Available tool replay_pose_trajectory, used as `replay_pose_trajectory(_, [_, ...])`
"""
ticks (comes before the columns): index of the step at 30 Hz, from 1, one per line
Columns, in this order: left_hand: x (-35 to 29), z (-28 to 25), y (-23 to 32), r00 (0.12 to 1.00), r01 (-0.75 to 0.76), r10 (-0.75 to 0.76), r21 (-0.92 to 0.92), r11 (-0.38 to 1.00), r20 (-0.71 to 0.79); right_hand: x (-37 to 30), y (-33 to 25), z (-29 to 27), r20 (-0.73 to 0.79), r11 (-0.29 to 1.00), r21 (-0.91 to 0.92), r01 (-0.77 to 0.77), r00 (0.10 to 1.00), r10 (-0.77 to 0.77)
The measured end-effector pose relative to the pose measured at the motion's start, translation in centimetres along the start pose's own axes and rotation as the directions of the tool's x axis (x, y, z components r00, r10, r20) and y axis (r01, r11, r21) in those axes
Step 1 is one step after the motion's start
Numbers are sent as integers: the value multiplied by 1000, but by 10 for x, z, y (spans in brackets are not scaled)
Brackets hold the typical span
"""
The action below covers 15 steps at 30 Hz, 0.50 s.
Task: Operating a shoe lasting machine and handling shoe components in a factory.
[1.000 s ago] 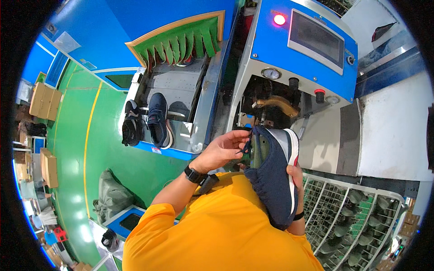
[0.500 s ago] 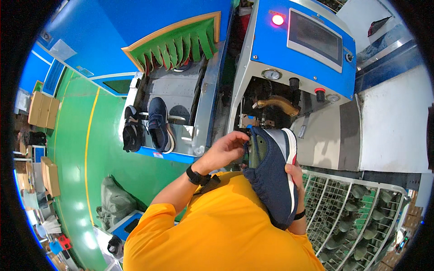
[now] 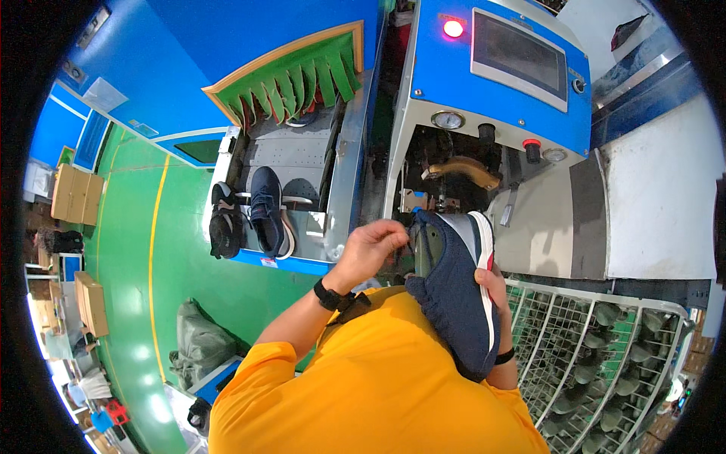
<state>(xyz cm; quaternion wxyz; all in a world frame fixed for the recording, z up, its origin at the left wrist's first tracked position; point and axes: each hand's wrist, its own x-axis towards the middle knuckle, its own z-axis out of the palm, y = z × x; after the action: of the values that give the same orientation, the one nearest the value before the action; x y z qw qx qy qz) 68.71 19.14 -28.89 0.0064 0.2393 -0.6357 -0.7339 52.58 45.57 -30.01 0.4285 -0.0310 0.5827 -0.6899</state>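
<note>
A dark navy sneaker with a white sole edge, a grey patch and a red accent is tipped on its side in front of my yellow shirt. My right hand holds it from the right, thumb on the white sole edge and the other fingers hidden behind. An olive-green form shows inside its opening. Beside that opening, my left hand pinches what looks like a thin dark shoelace. A black band circles each wrist.
Ahead stands a blue machine with a screen, gauges and a lit red lamp. Left of it, sneakers rest at the end of a conveyor below green strip curtains. A wire rack of dark shoe forms is at lower right.
My left fingers have drawn slightly left, away from the shoe opening, and closed into a tighter pinch. The sneaker stays in my right hand, and the view has shifted a little.
</note>
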Motion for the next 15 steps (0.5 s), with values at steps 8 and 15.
replay_pose_trajectory(8, [-27,-26,51,861,-509,327,-648,567,-390,-12,-14,12,125,940,330,-91,991,52])
replay_pose_trajectory(15, [-79,-37,89,712,-485,570,-300,821,411,-41,-33,22,108,793,577,-197,980,165])
